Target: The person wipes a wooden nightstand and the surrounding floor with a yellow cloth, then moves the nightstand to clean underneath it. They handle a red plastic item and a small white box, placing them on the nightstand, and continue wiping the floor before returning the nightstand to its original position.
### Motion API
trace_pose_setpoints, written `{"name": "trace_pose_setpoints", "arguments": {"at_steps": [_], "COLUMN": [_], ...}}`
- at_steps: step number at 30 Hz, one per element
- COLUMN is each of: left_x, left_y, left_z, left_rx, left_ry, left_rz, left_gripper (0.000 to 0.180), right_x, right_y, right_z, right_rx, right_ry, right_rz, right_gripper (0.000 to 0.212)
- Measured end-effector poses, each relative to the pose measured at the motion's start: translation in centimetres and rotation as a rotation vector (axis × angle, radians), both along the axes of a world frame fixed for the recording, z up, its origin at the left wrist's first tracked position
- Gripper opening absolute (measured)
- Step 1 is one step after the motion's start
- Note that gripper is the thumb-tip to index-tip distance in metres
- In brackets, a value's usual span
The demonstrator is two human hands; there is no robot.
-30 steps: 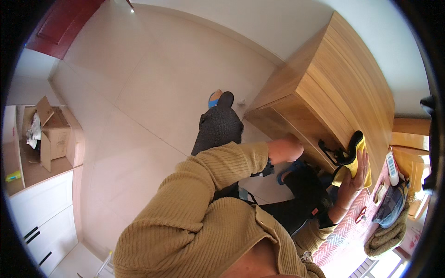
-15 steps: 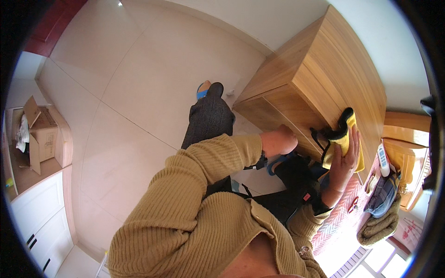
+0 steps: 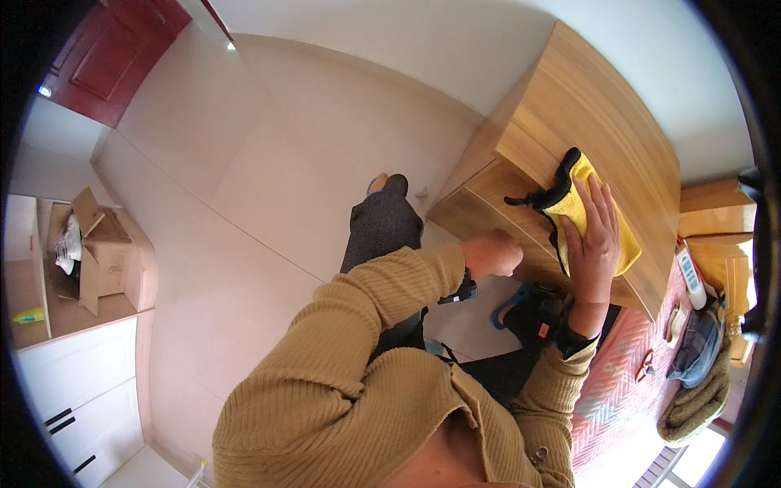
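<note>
My right hand (image 3: 594, 252): palm down, the fingers (image 3: 598, 203) nearly straight and slightly parted, the thumb set apart; they press on the cloth rather than grip it.
Yellow cloth (image 3: 626, 244): black-edged, flat under my right hand on the desk top; its near side and black strap (image 3: 521, 200) appear to reach over the front edge.
My left hand (image 3: 492, 254): bent inward by the desk front; the fingertips are turned from view, so I cannot tell whether they hold anything.
Desk (image 3: 610, 106): brown wood grain, backed by a white wall.
Wiping, as I judge it: best done with even palm pressure and overlapping strokes along the grain, the strap tucked in so that it cannot snag.
Beside the desk: a pink quilt (image 3: 610, 390), a white remote control (image 3: 691, 278) near its far side.
Markings: faint print on the cardboard box (image 3: 110, 268), a small red label (image 3: 543, 330) near my right wrist; neither legible.
</note>
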State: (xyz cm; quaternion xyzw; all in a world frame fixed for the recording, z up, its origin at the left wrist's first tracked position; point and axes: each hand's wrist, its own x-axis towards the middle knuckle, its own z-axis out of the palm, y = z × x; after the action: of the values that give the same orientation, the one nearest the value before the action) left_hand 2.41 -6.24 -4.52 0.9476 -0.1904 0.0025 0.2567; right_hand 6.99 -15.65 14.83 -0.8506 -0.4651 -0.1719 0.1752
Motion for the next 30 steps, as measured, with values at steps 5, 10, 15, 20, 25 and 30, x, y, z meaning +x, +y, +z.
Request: {"name": "trace_pose_setpoints", "arguments": {"at_steps": [5, 10, 15, 20, 25, 30], "left_x": [-0.1, -1.4, -6.6, -14.5, -22.7, -30.3], "left_y": [0.4, 0.8, -0.3, -0.5, 0.0, -1.6], "left_z": [0.1, 0.5, 1.7, 3.5, 6.9, 10.8], "left_rx": [0.097, 0.065, 0.044, 0.0, -0.156, -0.244], "left_ry": [0.212, 0.348, 0.32, 0.345, 0.251, 0.121], "left_rz": [0.025, 0.042, -0.013, 0.009, 0.325, 0.672], "left_gripper": [0.029, 0.032, 0.035, 0.042, 0.041, 0.036], "right_x": [0.3, 1.2, 2.1, 3.6, 4.5, 5.0], "right_y": [-0.5, -0.8, -1.0, -0.9, -0.9, -0.7], "right_z": [-0.2, -1.1, -2.3, -3.2, -3.8, -4.4], "right_rx": [0.013, 0.037, 0.074, 0.079, 0.048, 0.105], "right_ry": [-0.05, -0.091, -0.192, -0.234, -0.243, -0.295], "right_rz": [0.012, 0.017, 0.031, 0.082, 0.093, 0.099], "right_gripper": [0.048, 0.045, 0.042, 0.042, 0.043, 0.043]}}
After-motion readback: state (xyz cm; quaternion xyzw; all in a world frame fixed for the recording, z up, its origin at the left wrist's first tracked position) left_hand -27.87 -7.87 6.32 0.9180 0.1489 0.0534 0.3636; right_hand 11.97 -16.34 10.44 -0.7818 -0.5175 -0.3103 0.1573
